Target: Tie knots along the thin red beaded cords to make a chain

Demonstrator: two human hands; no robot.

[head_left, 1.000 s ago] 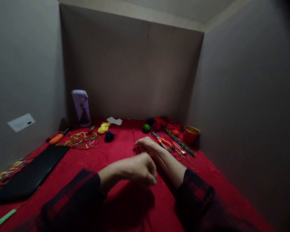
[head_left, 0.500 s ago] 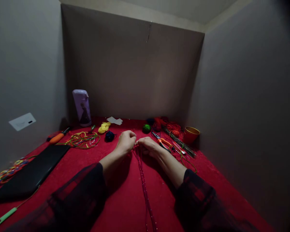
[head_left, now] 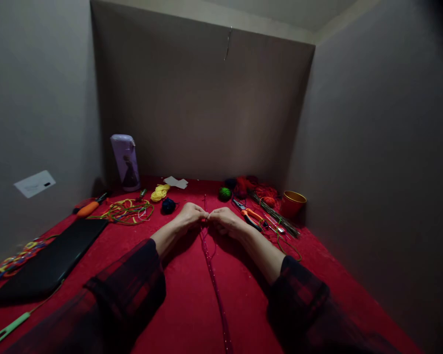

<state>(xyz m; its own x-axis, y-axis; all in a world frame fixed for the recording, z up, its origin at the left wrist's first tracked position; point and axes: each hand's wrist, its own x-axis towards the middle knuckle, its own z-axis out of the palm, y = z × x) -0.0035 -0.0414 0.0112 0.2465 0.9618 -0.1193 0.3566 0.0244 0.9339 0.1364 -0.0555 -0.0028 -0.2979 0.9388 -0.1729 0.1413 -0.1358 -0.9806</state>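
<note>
Near the middle of the red cloth [head_left: 184, 305], my left hand [head_left: 192, 215] and my right hand [head_left: 225, 221] meet with fingertips pinched close together. Both are closed on the upper part of a dark red, glittery cord [head_left: 214, 285]. Its strands hang from under my fingers and run down toward me past the bottom edge. A small loop of cord bulges to the right below my hands, and a thin end sticks up beyond the fingertips. The exact spot where the fingers grip is too small to make out.
Yarn balls in navy [head_left: 168, 205], yellow [head_left: 160, 192] and green [head_left: 225, 194] lie beyond my hands. Orange-handled pliers [head_left: 253, 214], a stick bundle [head_left: 275, 214] and a red cup [head_left: 294, 204] stand right. Left are a purple container [head_left: 126, 162], tangled cords [head_left: 127, 211] and a black slab [head_left: 51, 263].
My left hand has turned lower and its fingertips have come against my right hand's. The hanging cord has swung to the left, and a small loop shows below my hands.
</note>
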